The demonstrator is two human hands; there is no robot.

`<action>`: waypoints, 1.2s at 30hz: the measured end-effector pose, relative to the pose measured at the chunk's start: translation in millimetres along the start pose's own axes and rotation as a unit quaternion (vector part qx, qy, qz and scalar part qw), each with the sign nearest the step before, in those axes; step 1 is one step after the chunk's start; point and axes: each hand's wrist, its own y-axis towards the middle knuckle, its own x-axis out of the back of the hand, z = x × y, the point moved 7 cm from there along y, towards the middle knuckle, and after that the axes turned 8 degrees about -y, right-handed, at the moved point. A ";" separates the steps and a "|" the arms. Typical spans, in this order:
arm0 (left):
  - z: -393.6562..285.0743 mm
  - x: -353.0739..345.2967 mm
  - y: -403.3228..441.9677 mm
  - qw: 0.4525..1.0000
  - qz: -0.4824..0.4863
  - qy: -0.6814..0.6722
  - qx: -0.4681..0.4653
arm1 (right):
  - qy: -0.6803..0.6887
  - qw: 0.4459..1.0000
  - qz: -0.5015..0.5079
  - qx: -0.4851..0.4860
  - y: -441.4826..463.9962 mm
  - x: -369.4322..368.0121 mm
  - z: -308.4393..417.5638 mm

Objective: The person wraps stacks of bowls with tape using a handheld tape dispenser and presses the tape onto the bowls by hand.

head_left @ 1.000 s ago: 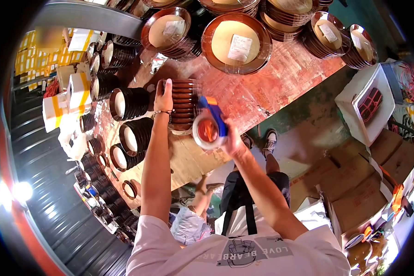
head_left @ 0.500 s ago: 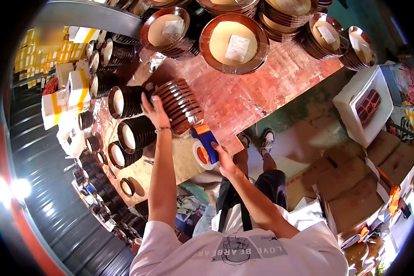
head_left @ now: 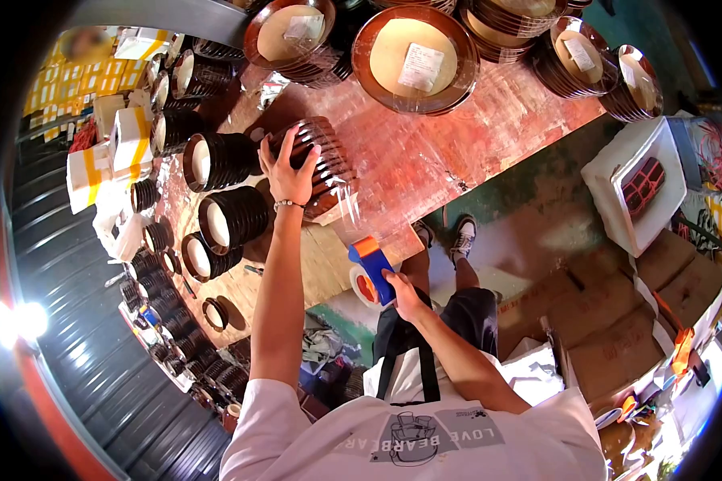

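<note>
A stack of shiny brown dishes [head_left: 329,164] lies on its side on the table, rims in a row. My left hand [head_left: 290,176] grips its left end from above, thumb and fingers spread around it. In my right hand [head_left: 405,295] is a blue tape dispenser [head_left: 374,264] with an orange front end and a roll of tape, held off the table's near corner. A clear strip of tape [head_left: 351,210] shows between the stack and the dispenser. My right fingers are closed around the dispenser's handle.
More dark stacks [head_left: 233,219] stand left of my left hand. Along the table's far side are stacks of wide brown dishes [head_left: 415,56] with paper labels. The wooden table [head_left: 457,152] ends at a diagonal edge; a white foam box [head_left: 638,180] and cardboard [head_left: 610,321] lie right.
My left hand has shifted from beside the stack onto its end. My right hand has drawn the tape dispenser down and right, away from the stack. The view has moved slightly.
</note>
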 end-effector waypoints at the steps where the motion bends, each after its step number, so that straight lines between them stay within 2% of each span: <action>1: 1.0 0.1 0.2 1.000 0.000 -0.002 -0.003 | -0.009 1.000 0.017 -0.009 -1.5 -0.8 -1.7; 5: 0.3 -0.5 0.1 1.000 0.011 -0.014 0.000 | -0.021 0.999 0.005 -0.045 14.1 -16.7 17.6; 7: -2.4 0.5 -1.6 1.000 -0.008 0.001 -0.001 | -0.109 0.984 -0.038 -0.138 32.8 -36.3 29.7; 9: -2.0 5.1 2.7 1.000 0.002 -0.002 -0.005 | -0.132 0.979 -0.049 -0.146 59.0 -60.4 43.7; 10: -3.4 7.3 2.9 0.999 0.026 -0.023 -0.016 | -0.257 0.943 -0.019 -0.211 61.5 -69.9 55.4; 11: -5.8 6.8 3.3 0.998 0.045 -0.046 -0.028 | -0.552 0.827 0.056 -0.090 80.1 -71.8 25.4; 12: -3.8 4.5 0.6 0.999 0.019 -0.039 -0.027 | -0.704 0.663 0.123 -0.223 57.6 -115.2 47.5; 13: -9.7 2.6 -0.5 1.000 0.004 -0.007 -0.018 | -0.710 0.677 0.119 -0.154 60.9 -122.4 4.8; 14: -13.0 0.2 -3.1 0.999 0.007 0.019 -0.025 | -0.683 0.729 0.013 -0.049 64.8 -123.6 -29.3; 15: -15.7 -4.1 1.5 0.999 -0.004 0.043 -0.032 | -0.593 0.797 0.018 -0.114 56.4 -122.7 -48.0; 17: -15.6 -5.2 2.3 0.998 -0.004 0.060 -0.030 | -0.497 0.853 0.036 -0.152 43.9 -109.5 -65.3; 19: -19.8 2.0 0.7 1.000 -0.005 0.029 0.000 | -0.281 0.924 -0.003 -0.260 6.7 -81.9 -53.2; 21: -18.4 4.7 0.4 1.000 -0.004 0.023 0.010 | -0.286 0.928 -0.087 -0.221 7.8 -24.7 -47.9; 23: -18.3 9.0 -0.7 1.000 -0.010 0.013 0.015 | -0.299 0.922 -0.215 -0.122 7.8 -3.9 8.8; 25: -21.1 10.0 0.5 0.999 -0.022 0.036 -0.024 | -0.531 0.805 -0.261 -0.042 14.9 -29.9 97.7; 27: -30.6 11.7 0.2 0.999 -0.023 0.048 0.002 | -0.638 0.729 -0.248 -0.002 26.5 -89.2 160.0; 28: -34.8 11.4 0.8 0.998 -0.022 0.061 0.000 | -0.679 0.693 -0.236 -0.046 34.8 -116.5 174.9; 29: -38.1 10.6 1.4 0.997 -0.020 0.072 -0.001 | -0.684 0.689 -0.238 -0.040 36.8 -133.9 188.2; 31: -43.8 9.4 1.5 0.996 -0.008 0.083 0.023 | -0.770 0.579 -0.258 0.074 37.6 -168.9 222.1; 32: -47.1 9.1 2.4 0.996 0.000 0.077 0.034 | -0.781 0.574 -0.244 0.013 44.8 -168.4 224.5; 33: -48.4 9.0 3.0 0.996 0.009 0.071 0.045 | -0.787 0.565 -0.246 0.020 50.0 -166.2 222.3; 35: -45.5 9.2 2.7 0.997 -0.002 0.062 0.044 | -0.821 0.502 -0.251 0.100 53.4 -172.1 222.2; 36: -39.5 11.2 2.8 0.998 -0.010 0.033 0.062 | -0.831 0.494 -0.234 0.106 48.1 -177.5 228.6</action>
